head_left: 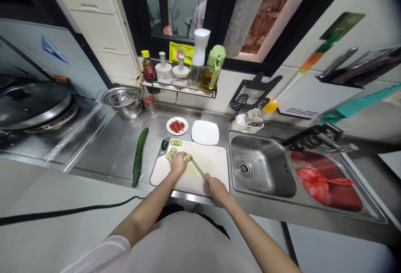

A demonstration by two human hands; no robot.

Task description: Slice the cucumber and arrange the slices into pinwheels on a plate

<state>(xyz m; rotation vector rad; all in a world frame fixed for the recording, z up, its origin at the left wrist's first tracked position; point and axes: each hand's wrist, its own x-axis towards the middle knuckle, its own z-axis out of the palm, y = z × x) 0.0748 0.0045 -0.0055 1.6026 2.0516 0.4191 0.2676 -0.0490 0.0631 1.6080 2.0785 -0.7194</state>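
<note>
My right hand point(216, 187) is wrapped round the handle of a knife point(199, 168). The blade points up and left across a white cutting board point(216, 162), its tip against a small cucumber slice point(188, 157). At that same slice, the fingers of my left hand point(178, 162) are closed and partly hide what they hold. Several pale green cucumber slices point(177, 142) lie in a row near the board's top left, and more sit beside my left fingers. A dark cucumber end point(164, 144) rests at the board's corner. Left of the board lies a whole cucumber point(140, 156).
Behind the board stand a plate of chopped red pieces point(177, 126) and a white square plate point(205, 132). A sink point(263, 164) adjoins on the right, with a red bag point(316, 184) in its second basin. A lidded steel pot point(123, 102) stands back left.
</note>
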